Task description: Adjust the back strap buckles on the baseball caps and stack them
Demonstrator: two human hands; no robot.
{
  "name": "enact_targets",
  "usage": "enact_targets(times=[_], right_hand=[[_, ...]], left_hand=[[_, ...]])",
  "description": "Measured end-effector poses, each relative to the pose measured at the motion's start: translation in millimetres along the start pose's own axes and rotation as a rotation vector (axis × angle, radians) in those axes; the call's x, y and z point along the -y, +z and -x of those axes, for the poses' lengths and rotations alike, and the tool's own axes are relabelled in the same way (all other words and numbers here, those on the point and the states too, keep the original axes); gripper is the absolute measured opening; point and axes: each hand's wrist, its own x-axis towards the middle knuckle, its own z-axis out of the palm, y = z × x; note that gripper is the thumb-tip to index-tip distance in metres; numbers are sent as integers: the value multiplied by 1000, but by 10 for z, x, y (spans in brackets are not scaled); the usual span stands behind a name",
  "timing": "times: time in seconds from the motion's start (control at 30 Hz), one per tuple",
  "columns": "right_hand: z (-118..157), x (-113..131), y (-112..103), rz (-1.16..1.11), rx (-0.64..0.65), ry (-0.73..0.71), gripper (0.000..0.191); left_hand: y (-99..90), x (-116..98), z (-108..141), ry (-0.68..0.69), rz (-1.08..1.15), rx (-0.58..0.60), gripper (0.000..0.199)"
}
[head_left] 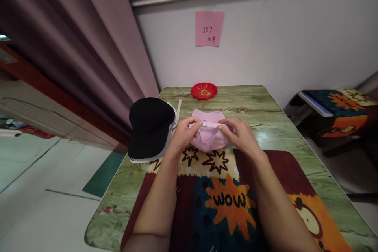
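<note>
A pink baseball cap [214, 141] rests in front of me at the far edge of the patterned mat, its back strap turned toward me. My left hand [189, 130] pinches the strap near its small metal buckle. On the other side, my right hand [238, 134] grips the strap between thumb and fingers, so the strap is stretched between both hands. To the left lies a black cap [150, 126] on top of a white one [174, 126], of which only the edge shows.
A red scalloped dish [204, 91] stands at the back of the green marbled table [251, 98]. The colourful mat [230, 204] covers the near part. A stool with a similar cover [345, 106] is at right; a purple curtain [97, 27] hangs at left. A pink note [209, 29] is on the wall.
</note>
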Motion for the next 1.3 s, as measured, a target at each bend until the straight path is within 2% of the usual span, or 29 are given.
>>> enact_targets(times=[0.07, 0.13, 0.2, 0.3, 0.37, 0.43, 0.57, 0.7, 0.8, 0.93, 1.1, 1.17, 1.23, 1.3], right_hand=[[0, -57, -21, -31, 46, 35, 26], [-3, -99, 5, -67, 4, 31, 23], [-11, -116, 65, -46, -137, 6, 19], [-27, -94, 154, 83, -365, -26, 16], [-31, -67, 177, 126, -424, -43, 16], [-28, -43, 171, 104, -404, -43, 17], [-11, 10, 149, 73, -273, -26, 22], [-2, 92, 194, 65, -192, -60, 23], [-2, 140, 230, 4, -184, -63, 19], [-6, 153, 234, -73, -180, -42, 20], [-4, 148, 213, -102, -155, -54, 19], [0, 154, 208, -93, -144, -86, 21], [3, 160, 206, -54, -148, -132, 30], [4, 161, 207, 6, -182, -172, 30]], left_hand=[[-34, 34, -19, -27, 31, -3, 26], [-30, 80, -41, -36, 49, -13, 26], [12, 128, -67, -2, 63, -32, 23], [106, 172, -99, 125, 67, -96, 18], [151, 170, -103, 192, 51, -127, 17], [166, 147, -91, 193, 47, -112, 17], [137, 80, -43, 105, 64, -28, 19], [130, 15, -1, 117, 26, 16, 22], [146, -34, 23, 164, -14, 42, 19], [150, -98, 46, 297, -173, 39, 32], [135, -136, 55, 471, -348, -17, 19], [142, -125, 55, 452, -343, -41, 20], [162, -103, 54, 385, -296, -69, 21], [191, -79, 53, 297, -182, -65, 21]])
